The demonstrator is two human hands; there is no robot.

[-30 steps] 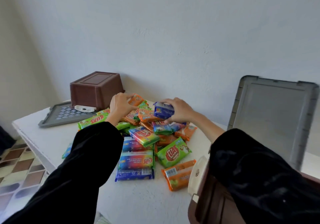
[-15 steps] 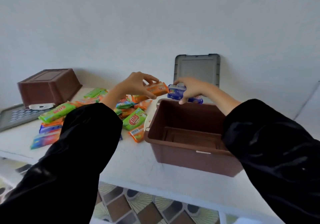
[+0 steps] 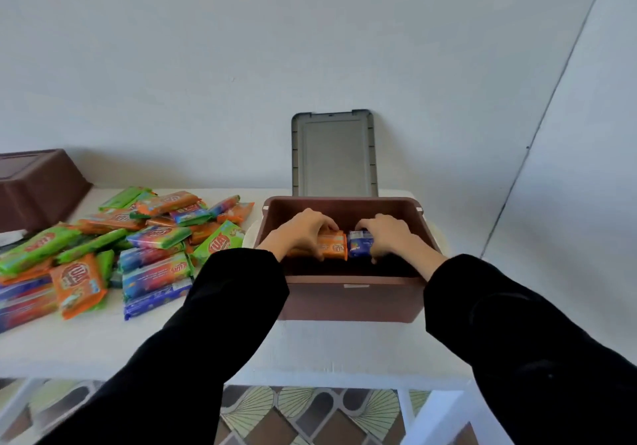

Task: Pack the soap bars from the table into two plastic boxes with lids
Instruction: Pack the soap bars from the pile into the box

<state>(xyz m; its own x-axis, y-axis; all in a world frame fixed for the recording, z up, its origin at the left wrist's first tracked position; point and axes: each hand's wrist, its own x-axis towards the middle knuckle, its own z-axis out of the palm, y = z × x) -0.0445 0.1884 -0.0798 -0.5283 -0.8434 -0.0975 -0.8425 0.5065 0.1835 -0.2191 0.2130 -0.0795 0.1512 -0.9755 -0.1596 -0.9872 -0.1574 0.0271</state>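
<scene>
An open brown plastic box (image 3: 348,301) stands on the white table (image 3: 103,341) in front of me. Both my hands are down inside it. My left hand (image 3: 300,234) grips an orange soap bar (image 3: 332,246). My right hand (image 3: 387,236) grips a blue soap bar (image 3: 358,244) right beside the orange one. A pile of wrapped soap bars (image 3: 113,244) in green, orange and blue lies on the table to the left of the box. The box's floor is mostly hidden behind its front wall.
A grey lid (image 3: 334,155) leans upright against the wall behind the box. A second brown box (image 3: 38,186) sits upside down at the far left. The table's front edge runs below my sleeves, with patterned floor tiles (image 3: 303,413) beneath.
Both hands have carried their soap bars from the pile over the rim and down into the open box. My view has swung right, centring the box.
</scene>
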